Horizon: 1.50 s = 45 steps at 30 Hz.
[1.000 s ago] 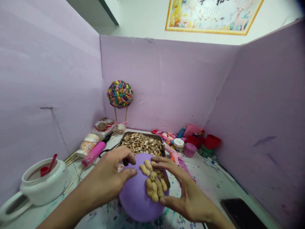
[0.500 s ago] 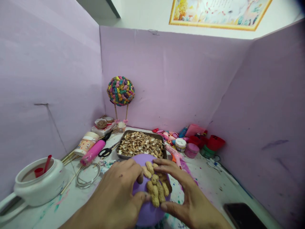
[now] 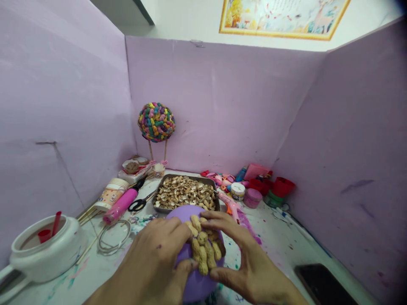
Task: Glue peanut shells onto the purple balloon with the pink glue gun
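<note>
Holding the purple balloon [image 3: 197, 288] between them, the left hand [image 3: 155, 254] and right hand [image 3: 249, 258] curve their fingers [image 3: 220, 221] around it, beside its peanuts [image 3: 202, 253], near the tray [image 3: 208, 181] on the counter [image 3: 273, 250].

Balloon [image 3: 197, 287]: plain purple. Peanuts [image 3: 203, 256] on balloon: tan. Ball [image 3: 156, 122] behind balloon: many-coloured patches. Pot [image 3: 47, 256] left of balloon: white.

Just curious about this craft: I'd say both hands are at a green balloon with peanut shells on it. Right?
No: the head view shows the balloon is purple. The left hand and right hand are at it, with peanut shells on it.
</note>
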Tool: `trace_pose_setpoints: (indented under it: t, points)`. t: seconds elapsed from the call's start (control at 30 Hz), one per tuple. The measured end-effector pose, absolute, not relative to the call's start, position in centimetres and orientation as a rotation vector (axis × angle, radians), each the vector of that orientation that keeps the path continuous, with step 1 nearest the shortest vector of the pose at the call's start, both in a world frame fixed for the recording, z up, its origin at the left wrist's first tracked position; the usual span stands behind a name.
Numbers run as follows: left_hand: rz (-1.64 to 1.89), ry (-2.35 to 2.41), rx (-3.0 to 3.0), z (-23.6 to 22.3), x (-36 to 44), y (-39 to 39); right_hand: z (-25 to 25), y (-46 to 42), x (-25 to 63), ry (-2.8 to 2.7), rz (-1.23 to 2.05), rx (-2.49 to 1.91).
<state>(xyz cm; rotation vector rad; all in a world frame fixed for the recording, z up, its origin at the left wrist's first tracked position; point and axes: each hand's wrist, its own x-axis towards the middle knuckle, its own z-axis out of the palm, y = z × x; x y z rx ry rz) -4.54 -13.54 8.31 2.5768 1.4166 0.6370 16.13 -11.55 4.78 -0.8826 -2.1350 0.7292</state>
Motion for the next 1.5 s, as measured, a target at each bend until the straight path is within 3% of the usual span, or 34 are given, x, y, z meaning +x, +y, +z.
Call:
trace_pose_setpoints:
  t: [0.27, 0.63, 0.97, 1.27, 1.5]
  points:
    - [0.752, 1.413, 2.538, 8.7, -4.5, -13.8, 4.6, -11.7, 16.0, -2.133, 0.73, -0.882]
    - [0.649, 1.31, 2.434, 9.4, -5.0, -13.4, 4.8, -11.3, 16.1, -2.104, 0.728, -0.898]
    - [0.616, 1.592, 2.142, 8.6, -4.4, -12.3, 4.9, -12.0, 15.3, -2.127, 0.605, -0.813]
    - [0.971, 1.533, 2.108, 10.8, -5.3, -12.7, 4.6, -10.6, 16.4, -1.983, 0.828, -0.806]
    - [0.865, 1.629, 2.073, 11.1, -5.9, -12.0, 2.9, -10.4, 14.8, -1.821, 1.108, -0.741]
